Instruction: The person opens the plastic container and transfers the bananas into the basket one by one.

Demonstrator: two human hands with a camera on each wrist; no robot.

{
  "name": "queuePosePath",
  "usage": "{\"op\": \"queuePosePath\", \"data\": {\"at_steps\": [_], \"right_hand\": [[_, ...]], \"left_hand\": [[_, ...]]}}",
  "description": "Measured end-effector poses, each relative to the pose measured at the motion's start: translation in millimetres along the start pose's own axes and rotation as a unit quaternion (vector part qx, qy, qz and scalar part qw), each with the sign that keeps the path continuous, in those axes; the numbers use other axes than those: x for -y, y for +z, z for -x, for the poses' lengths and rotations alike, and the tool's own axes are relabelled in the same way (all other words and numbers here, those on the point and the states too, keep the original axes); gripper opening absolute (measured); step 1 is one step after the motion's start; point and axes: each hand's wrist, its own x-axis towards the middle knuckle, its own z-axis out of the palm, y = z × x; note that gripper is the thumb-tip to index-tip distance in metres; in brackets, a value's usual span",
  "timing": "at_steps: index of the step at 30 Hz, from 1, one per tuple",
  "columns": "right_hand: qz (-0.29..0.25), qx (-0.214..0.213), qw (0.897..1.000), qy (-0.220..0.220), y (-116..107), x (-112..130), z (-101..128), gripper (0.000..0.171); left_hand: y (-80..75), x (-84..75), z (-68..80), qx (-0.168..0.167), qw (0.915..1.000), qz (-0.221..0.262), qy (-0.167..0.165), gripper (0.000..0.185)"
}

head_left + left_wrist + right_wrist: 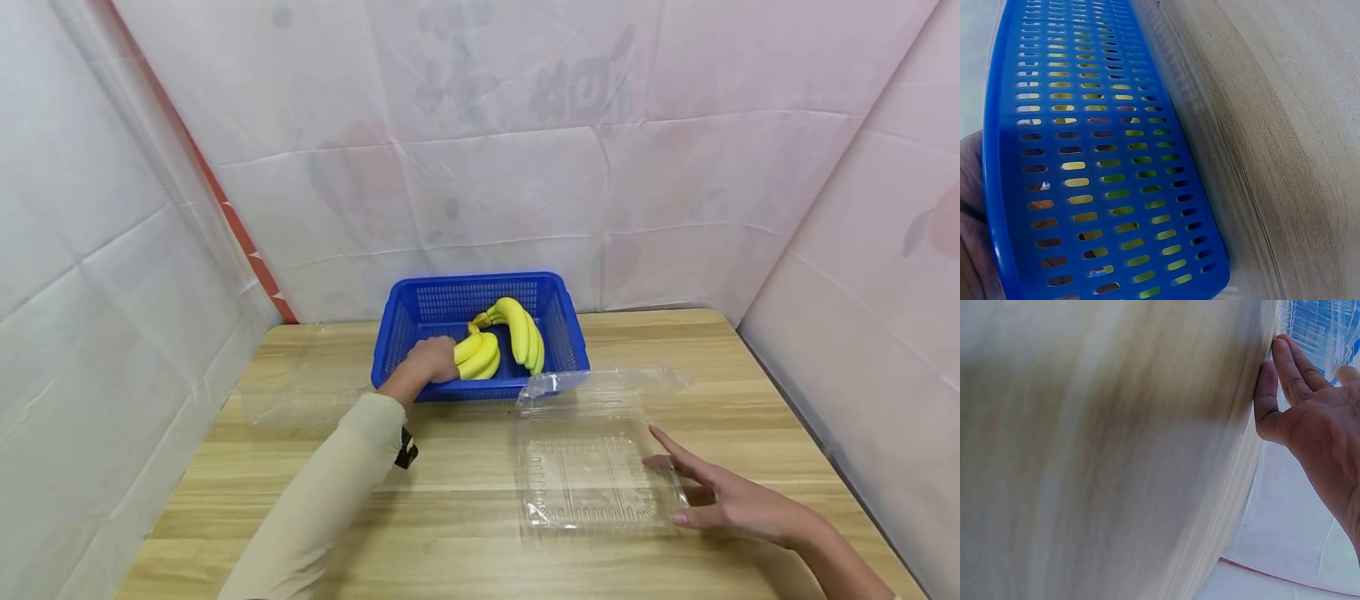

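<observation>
nearest, right hand [731, 500] resting with straight, spread fingers against the right edge of a clear plastic clamshell box [592, 467], lying open on the wooden table [465, 500]. further back, left hand [431, 360] reaching over the near rim of the blue basket [420, 312], fingers curled round a bunch of bananas [480, 354]. second banana bunch [521, 329] just behind, inside the basket.

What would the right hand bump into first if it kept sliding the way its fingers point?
The right hand points left across the table, its fingers already at the edge of the clear tray. It would push into that tray first. Whether they touch it yet is hard to tell.
</observation>
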Motion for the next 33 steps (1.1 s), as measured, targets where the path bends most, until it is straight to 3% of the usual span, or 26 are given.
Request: {"op": "queuePosePath", "data": {"at_steps": [11, 17, 21, 25, 29, 33], "right_hand": [[0.026, -0.016, 0.999, 0.019, -2.6, -0.8, 2.5, 0.104], [0.042, -0.034, 0.997, 0.049, -3.1, 1.8, 1.4, 0.106], [0.036, -0.033, 0.998, 0.046, -1.7, 2.8, 0.9, 0.108], [0.026, -0.032, 0.999, 0.035, -0.2, 1.9, 0.7, 0.11], [0.039, -0.037, 0.998, 0.037, 0.5, 0.7, 1.5, 0.109], [0.035, -0.04, 0.998, 0.034, 0.5, -1.1, 3.0, 0.108]], "left_hand": [[-1.2, 0.5, -1.1, 0.0, 1.0, -0.001, 0.009, 0.062], [0.2, 5.5, -2.7, -0.006, 0.9991, 0.041, 0.002, 0.07], [1.5, 9.6, -1.8, -0.007, 0.9968, 0.079, 0.011, 0.069], [0.4, 11.7, 1.0, -0.011, 0.9936, 0.112, 0.013, 0.082], [-2.2, 8.7, 8.5, -0.056, 0.9868, 0.151, 0.01, 0.092], [1.8, -0.7, 27.7, -0.158, 0.9682, 0.18, 0.073, 0.074]]}}
